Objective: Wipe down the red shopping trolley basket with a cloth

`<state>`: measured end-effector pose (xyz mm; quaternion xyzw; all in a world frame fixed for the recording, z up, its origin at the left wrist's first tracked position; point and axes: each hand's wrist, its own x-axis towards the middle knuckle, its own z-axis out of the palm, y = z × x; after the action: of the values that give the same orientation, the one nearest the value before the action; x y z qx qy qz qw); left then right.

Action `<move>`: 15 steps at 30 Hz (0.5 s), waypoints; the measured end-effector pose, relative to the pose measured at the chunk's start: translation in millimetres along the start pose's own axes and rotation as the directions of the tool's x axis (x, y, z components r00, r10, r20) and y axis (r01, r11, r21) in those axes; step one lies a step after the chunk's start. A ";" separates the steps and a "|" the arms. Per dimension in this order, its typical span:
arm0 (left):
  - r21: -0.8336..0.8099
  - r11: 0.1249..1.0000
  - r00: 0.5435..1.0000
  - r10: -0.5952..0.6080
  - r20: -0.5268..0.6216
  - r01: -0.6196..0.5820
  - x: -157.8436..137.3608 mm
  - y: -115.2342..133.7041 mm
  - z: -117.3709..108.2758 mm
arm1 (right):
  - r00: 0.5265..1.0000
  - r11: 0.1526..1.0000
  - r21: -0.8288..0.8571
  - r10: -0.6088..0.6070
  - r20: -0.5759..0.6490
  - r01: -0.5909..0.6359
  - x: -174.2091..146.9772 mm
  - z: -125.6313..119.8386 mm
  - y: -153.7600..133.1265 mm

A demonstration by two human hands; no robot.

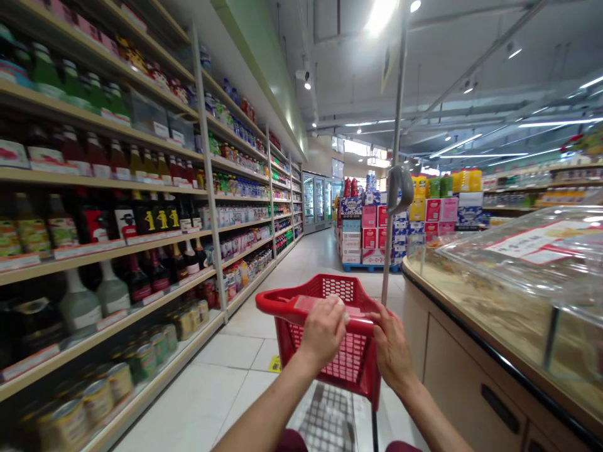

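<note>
Red cart directly below and ahead of both sets of fingers: hard plastic, flared sides pierced in a lattice, checkered shadow on the pale floor tiles beneath. From my end of the feed, I saw the left fingers bent closed over its smooth, rounded handle. A small whitish scrap showed at their inner edge; paper or cloth, I couldn't tell. Right fingers half bent, slightly parted, resting on the handle's right end; their undersides were hidden, so I couldn't judge how firmly they held.

Slim metal pole rose beyond the right fingers, bearing a curved grey fitting; its foot was lost behind the hand. Farther right, a wood-grained surface with a dark curved edge, under clear glossy lids; glare blurred the contents. Well left of the left fingers: shelves of glass bottles and squat cans, the nearest smeared. Forearms and dark red fabric were cut off below.
</note>
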<state>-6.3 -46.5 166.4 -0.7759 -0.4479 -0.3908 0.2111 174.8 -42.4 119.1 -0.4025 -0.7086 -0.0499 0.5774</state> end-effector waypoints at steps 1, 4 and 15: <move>-0.018 0.999 0.999 0.045 0.024 -0.045 0.9 3.7 0.5 | 1.000 1.000 0.005 -0.005 0.012 0.005 -0.2 -1.6 1.0; 0.037 0.987 0.988 -0.153 -0.023 0.153 1.5 -10.6 -4.6 | 0.999 1.000 0.014 -0.011 0.037 0.011 -1.3 -3.7 2.2; -0.029 1.000 1.000 0.001 -0.015 -0.002 4.5 21.3 6.5 | 1.000 0.999 0.050 0.002 -0.022 -0.001 -3.2 -1.5 -3.5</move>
<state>16.1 -50.6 166.5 -0.7764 -0.4400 -0.4028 0.2034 173.8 -47.2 118.2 -0.3878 -0.7030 -0.0362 0.5951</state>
